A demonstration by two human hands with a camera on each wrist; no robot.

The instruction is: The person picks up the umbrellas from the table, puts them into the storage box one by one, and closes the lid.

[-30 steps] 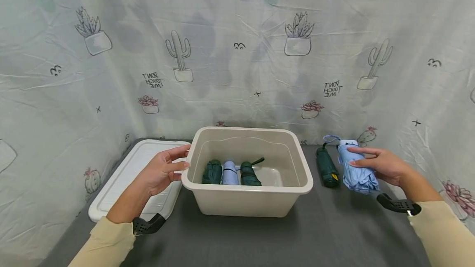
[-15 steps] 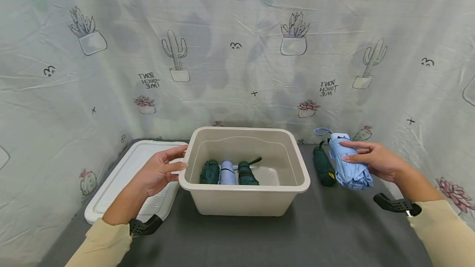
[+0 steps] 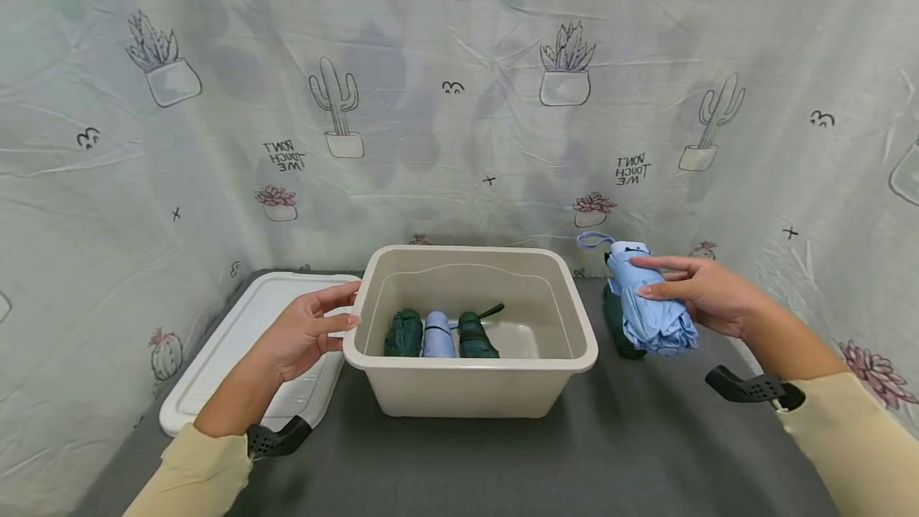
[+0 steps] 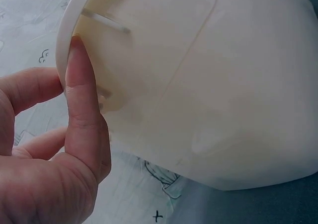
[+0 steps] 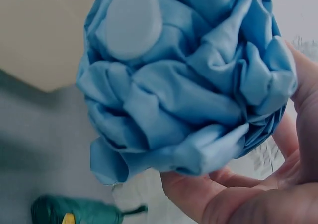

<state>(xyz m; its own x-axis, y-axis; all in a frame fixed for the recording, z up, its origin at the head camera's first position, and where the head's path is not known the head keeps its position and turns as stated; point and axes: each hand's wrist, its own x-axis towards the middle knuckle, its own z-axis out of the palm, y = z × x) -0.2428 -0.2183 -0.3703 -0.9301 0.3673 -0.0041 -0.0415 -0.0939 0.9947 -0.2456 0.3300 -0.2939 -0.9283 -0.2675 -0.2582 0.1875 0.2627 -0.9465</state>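
My left hand (image 3: pixel 305 335) pinches the left rim of a beige plastic storage box (image 3: pixel 474 389); in the left wrist view a finger (image 4: pixel 82 92) lies against the outer wall under the lip. Inside the box, a dark green folded umbrella (image 3: pixel 404 333), a light blue one (image 3: pixel 439 335) and another dark green one (image 3: pixel 475 335) lie side by side. My right hand (image 3: pixel 707 294) grips a loosely furled light blue umbrella (image 3: pixel 649 305) to the right of the box, its white end and wrist loop pointing away. Behind it, a dark green umbrella (image 5: pixel 74 213) lies on the table, partly hidden in the head view.
A white lid (image 3: pixel 237 341) lies on the grey table (image 3: pixel 488 469) left of the box, partly behind the left forearm. A pale curtain (image 3: pixel 459 126) printed with potted cacti hangs close behind the box. Inside, the box's right part shows bare floor (image 3: pixel 522 341).
My right hand has lifted the blue umbrella and brought it left toward the box, now overlapping the green umbrella in the head view. The left hand stays on the rim.
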